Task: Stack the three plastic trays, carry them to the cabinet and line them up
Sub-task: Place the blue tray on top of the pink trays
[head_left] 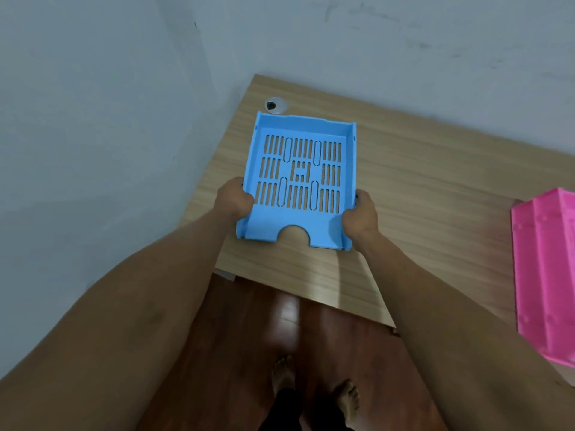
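**Blue tray held over the desk corner**

The left hand (235, 199) and right hand (361, 217) each clamp a side wall of the blue tray (298, 209) near its notched front, the tray between them. Best keep it level and the grip even. A pink tray (547, 269) lies well apart on the desk (435, 169).
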Tool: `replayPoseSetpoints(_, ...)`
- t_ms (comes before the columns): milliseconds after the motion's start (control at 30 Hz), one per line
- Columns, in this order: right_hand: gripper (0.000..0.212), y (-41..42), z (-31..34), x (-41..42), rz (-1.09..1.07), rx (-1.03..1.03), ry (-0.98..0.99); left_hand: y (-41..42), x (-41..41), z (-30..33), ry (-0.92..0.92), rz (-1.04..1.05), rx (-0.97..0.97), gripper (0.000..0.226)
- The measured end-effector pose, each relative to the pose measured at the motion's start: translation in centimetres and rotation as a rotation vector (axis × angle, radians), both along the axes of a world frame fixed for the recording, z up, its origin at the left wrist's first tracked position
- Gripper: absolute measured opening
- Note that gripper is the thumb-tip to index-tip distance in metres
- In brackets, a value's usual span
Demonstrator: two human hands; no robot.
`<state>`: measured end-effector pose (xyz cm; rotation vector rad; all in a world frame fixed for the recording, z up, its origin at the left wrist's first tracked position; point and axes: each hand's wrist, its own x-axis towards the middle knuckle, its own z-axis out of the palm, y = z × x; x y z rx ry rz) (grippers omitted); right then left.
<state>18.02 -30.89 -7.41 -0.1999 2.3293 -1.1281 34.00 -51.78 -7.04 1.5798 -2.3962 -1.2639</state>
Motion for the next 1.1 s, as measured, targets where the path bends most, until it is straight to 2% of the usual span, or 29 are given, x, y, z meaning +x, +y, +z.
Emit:
replayPoseSetpoints(167, 0.059, 1.6, 1.2, -0.6, -0.047, -0.1, -0.029, 2.3, -0.4, 2.1, 0.061, 0.024, -0.002, 0.038)
replayPoseSetpoints(400, 0.044, 6.0, 6.2, -1.9, -0.142, -0.174, 0.022, 6.6, -2.5, 7.7, 0.157, -0.043, -0.066, 0.041)
replayPoseSetpoints(567, 0.051, 11.5, 9.1, -4.2, -0.201, -0.183, 0.109, 11.5, -5.1, 10.5, 0.229, -0.121, -0.093, 0.04)
replayPoseSetpoints(767, 0.047, 21.3, 12.4, -7.3, -0.228, -0.195, 0.135, 19.9, -9.1, 13.3, 0.253, -0.199, -0.1, 0.039)
replayPoseSetpoints(933, 0.05, 31.1, 12.6, -10.3, -0.267, -0.212, 0.177, 28.9, -12.6, 13.4, 0.287, -0.231, -0.073, 0.039)
replayPoseSetpoints(1100, 0.038, 42.3, 12.9, -13.5, -0.254, -0.193, 0.183, 39.6, -16.3, 12.8, 0.272, -0.251, -0.028, 0.036)
